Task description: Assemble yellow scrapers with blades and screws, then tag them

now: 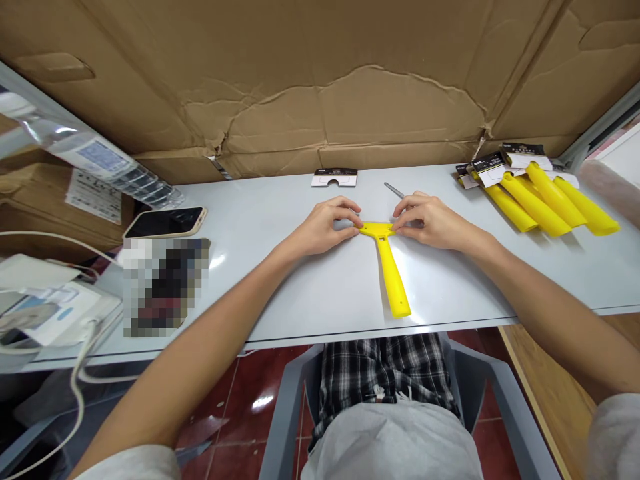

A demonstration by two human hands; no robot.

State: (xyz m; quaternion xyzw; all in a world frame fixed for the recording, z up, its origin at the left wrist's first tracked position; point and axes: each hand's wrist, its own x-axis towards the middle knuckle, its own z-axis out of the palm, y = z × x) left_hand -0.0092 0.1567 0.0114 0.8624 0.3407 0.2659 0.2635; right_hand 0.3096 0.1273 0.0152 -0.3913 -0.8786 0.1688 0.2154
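A yellow T-shaped plastic scraper [393, 277] lies on the table in front of me, its handle pointing towards my body. My left hand [333, 225] pinches the left end of its crosspiece between thumb and fingers. At the other end, the fingers of my right hand [425, 220] are closed on the crosspiece too. Just beyond my right fingers lies a thin grey tool [394, 190], partly hidden by that hand; its kind is unclear. A black-and-white folded header card [334, 177] rests farther back, behind my left hand.
Several yellow scrapers [540, 200] with cards are piled at the right. On the left are a phone [165, 222], a blurred-out item [166, 287], a slanted plastic bottle [100, 157] and white cables [77, 387]. A cardboard wall [350, 80] closes off the table's [280, 307] back.
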